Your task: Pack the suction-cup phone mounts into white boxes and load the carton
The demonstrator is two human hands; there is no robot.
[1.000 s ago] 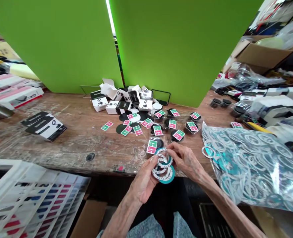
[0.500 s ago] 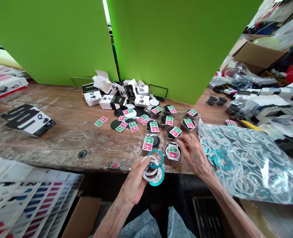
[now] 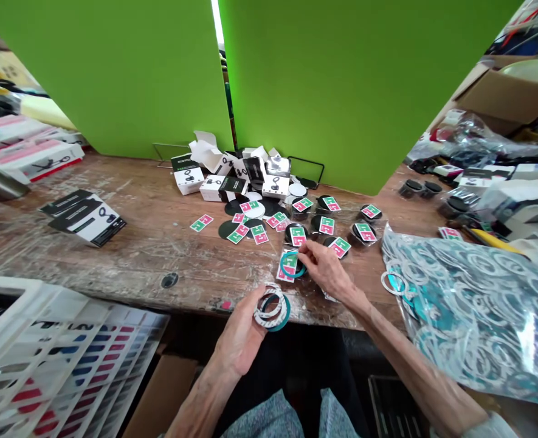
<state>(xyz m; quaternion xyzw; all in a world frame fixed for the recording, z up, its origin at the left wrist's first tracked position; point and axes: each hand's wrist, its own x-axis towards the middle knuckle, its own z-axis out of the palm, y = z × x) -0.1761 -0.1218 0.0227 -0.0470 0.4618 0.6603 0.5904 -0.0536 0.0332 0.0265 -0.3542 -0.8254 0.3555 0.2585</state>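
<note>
My left hand point(image 3: 240, 334) is closed on several flat rings point(image 3: 272, 310), white ones on top and a teal one beneath, over the front edge of the bench. My right hand point(image 3: 327, 271) pinches a single teal ring point(image 3: 282, 271) above a wrapped black round piece with a green-and-pink card point(image 3: 287, 274) on it. Whether the ring touches the card, I cannot tell. Similar wrapped black round pieces point(image 3: 320, 224) with cards lie behind it. The piece nearest the bench edge is mostly hidden under my right hand.
At right lies a large clear bag point(image 3: 473, 310) of white and teal rings, with a white ring point(image 3: 394, 283) at its mouth. Small boxes point(image 3: 211, 187) and loose cards point(image 3: 202, 223) sit further back. Green panels point(image 3: 305, 91) stand behind the bench point(image 3: 145, 261).
My right hand has moved left and now holds a teal ring that lay on the stack in my left hand. The view has shifted, so the scene sits further right.
</note>
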